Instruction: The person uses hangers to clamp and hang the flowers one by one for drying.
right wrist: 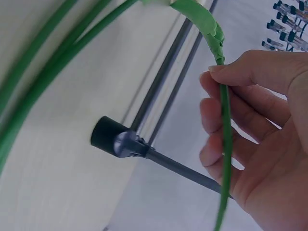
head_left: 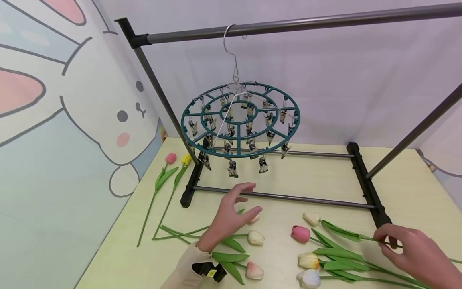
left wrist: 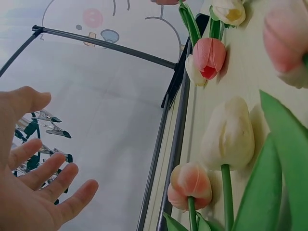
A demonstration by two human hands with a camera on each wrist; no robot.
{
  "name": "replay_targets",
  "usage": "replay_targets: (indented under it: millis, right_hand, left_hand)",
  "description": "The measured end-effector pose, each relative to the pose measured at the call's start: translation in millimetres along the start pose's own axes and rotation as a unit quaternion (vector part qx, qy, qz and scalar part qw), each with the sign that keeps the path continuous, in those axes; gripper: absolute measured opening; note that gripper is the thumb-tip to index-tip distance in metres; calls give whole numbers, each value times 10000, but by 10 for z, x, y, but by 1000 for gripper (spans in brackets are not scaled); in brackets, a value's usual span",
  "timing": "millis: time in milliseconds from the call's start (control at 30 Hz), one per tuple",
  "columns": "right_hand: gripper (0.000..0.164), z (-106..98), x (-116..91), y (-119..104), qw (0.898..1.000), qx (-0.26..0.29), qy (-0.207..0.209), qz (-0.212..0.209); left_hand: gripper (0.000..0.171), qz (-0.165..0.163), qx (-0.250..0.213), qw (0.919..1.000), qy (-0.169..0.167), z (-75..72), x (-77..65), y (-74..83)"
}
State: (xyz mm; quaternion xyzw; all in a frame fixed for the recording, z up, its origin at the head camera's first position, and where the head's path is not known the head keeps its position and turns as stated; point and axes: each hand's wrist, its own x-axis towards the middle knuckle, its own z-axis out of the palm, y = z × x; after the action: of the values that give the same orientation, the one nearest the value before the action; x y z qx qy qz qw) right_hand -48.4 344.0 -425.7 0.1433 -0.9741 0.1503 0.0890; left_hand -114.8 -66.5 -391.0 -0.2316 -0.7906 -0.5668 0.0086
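My right hand [head_left: 415, 249] pinches the green stem of a white tulip [head_left: 311, 218] between thumb and index finger. In the right wrist view the stem [right wrist: 225, 125] runs down past the other fingers, with the leaf [right wrist: 204, 21] just above the pinch. My left hand [head_left: 231, 212] holds nothing, its thumb and fingers spread apart below the round green clip hanger [head_left: 238, 130]. Small metal clips [head_left: 232, 168] dangle from the hanger's rings. Beneath the left hand lie a white tulip [head_left: 256, 237] and a pink-and-white tulip [head_left: 254, 270]; another bloom is partly hidden behind the thumb.
The hanger hooks over the top bar [head_left: 306, 26] of a dark rack, whose feet [head_left: 366, 180] stand on the pale table [head_left: 408, 176]. Pink [head_left: 300, 234], orange-white [head_left: 308, 261] and white [head_left: 309, 278] tulips lie at right. Pink [head_left: 171, 158] and yellow [head_left: 186, 159] ones lie far left.
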Motion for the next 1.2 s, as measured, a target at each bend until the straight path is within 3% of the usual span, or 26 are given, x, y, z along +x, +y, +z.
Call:
replay_targets:
  millis: [100, 133, 233, 333, 367, 400, 433, 467, 500, 533, 667, 833, 900, 1033, 1200]
  right_hand:
    - [40, -66, 15, -47, 9994, 35, 305, -156]
    - [33, -81, 22, -54, 9987, 63, 425, -275]
    - [37, -114, 52, -70, 9949, 259, 744, -637]
    - [17, -149, 82, -85, 9889, 366, 1045, -996]
    - [23, -167, 90, -98, 9872, 436, 1093, -1076]
    - [14, -185, 99, -108, 9855, 410, 1165, -1163]
    - [15, -207, 108, -115, 9842, 378, 1224, -1223]
    - [26, -229, 114, -130, 9838, 258, 1273, -1239]
    - [27, -254, 121, -146, 9837, 157, 1300, -1229]
    - [39, -276, 129, -161, 9835, -10, 1331, -1222]
    - [45, -363, 155, -228, 9834, -380, 1350, -1153]
    - [51, -432, 208, -289, 9771, -287, 1542, -1436]
    - [49, -458, 233, -314, 9740, -155, 1576, -1620]
    - [28, -513, 270, -364, 9721, -3, 1459, -1839]
    - [33, -549, 322, -425, 9691, 40, 1379, -2045]
  left_hand:
    - [52, 139, 1, 9999, 23, 29, 21, -160]
    - [52, 179, 2, 9998, 33, 39, 29, -212]
    - [51, 195, -35, 9998, 26, 44, 39, -203]
    - [50, 230, -108, 9997, 1, 51, 47, -199]
    - [50, 248, -140, 9996, -9, 52, 49, -198]
    - [50, 268, -157, 9995, -17, 55, 52, -195]
    - [50, 284, -176, 9994, -20, 58, 54, -191]
    - [50, 294, -194, 9994, -23, 59, 57, -185]
    - [50, 315, -197, 9993, -24, 62, 59, -178]
    - [50, 324, -199, 9993, -26, 65, 63, -170]
    - [51, 416, -165, 9990, -38, 86, 75, -138]
    - [52, 542, -201, 9983, -91, 139, 93, -113]
    - [52, 575, -213, 9981, -102, 163, 104, -105]
    - [52, 597, -237, 9979, -127, 205, 131, -78]
    - [52, 617, -294, 9974, -223, 245, 165, -31]
